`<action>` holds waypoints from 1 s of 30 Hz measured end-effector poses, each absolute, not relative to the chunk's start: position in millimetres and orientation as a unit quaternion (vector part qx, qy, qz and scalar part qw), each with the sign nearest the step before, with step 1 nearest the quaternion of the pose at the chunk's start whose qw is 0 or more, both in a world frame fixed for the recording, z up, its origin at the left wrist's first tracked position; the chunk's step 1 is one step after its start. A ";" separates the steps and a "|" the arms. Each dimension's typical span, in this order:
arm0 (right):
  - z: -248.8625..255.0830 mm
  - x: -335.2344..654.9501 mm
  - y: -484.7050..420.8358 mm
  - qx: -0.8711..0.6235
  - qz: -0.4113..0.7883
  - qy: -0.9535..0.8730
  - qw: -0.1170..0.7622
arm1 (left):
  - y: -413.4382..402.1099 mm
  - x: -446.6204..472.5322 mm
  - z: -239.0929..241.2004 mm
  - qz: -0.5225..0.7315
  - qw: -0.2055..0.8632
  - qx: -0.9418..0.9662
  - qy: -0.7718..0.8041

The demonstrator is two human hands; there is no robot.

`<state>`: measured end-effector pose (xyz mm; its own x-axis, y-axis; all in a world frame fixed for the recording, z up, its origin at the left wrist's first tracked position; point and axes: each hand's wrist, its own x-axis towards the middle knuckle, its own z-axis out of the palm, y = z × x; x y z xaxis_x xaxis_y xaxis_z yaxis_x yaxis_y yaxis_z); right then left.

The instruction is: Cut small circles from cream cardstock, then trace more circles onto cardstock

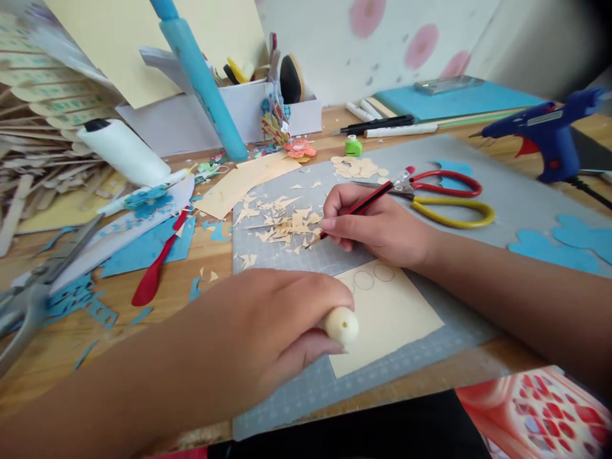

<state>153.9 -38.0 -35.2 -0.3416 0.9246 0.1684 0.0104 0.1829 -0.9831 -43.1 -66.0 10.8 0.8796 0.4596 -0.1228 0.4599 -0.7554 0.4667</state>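
My left hand (291,312) is closed round a cream-coloured, round-ended object (343,325) with a small hole in its face; most of it is hidden by the fingers. Beneath it lies a pale yellow sheet of paper (396,325) with several pencilled circles along its upper edge. Beyond the sheet, my right hand (368,223) grips a red and black pencil (368,201), its point low over the grey cutting mat (296,382) beside a heap of cream paper scraps (291,220). Scissors with one red and one yellow handle (449,217) lie just past the right wrist.
Small cream paper discs (358,167) and a blue glue gun (549,131) lie farther back. Blue paper cutouts (557,245) rest at right. At left are grey scissors (43,287), a red spatula-shaped tool (155,271), a thread spool (127,153) and blue scraps.
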 end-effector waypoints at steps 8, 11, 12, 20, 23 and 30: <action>-33.9 164.6 -42.3 -0.352 0.499 -0.636 0.473 | -67.8 -39.5 7.9 0.015 0.250 0.934 0.255; -26.8 179.1 -53.5 -0.322 0.447 -0.653 0.519 | -67.0 -39.8 8.7 0.044 0.242 0.939 0.241; -24.5 183.0 -58.5 -0.316 0.434 -0.669 0.514 | -66.3 -39.5 8.9 0.058 0.242 0.940 0.233; -33.7 178.3 -82.6 -0.304 0.495 -0.768 0.268 | -63.0 -36.7 6.8 0.077 0.266 0.935 0.219; -39.9 176.3 -81.2 -0.299 0.495 -0.767 0.278 | -63.9 -37.2 5.8 0.075 0.250 0.939 0.225; -34.8 177.7 -76.3 -0.313 0.448 -0.795 0.263 | -64.8 -38.4 5.3 0.073 0.223 0.948 0.214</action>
<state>177.7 -76.3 -34.8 -0.6665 0.7327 0.1372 0.2620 0.4025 -0.8771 -38.4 -64.8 5.3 0.8981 0.4376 0.0432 0.3725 -0.8093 0.4542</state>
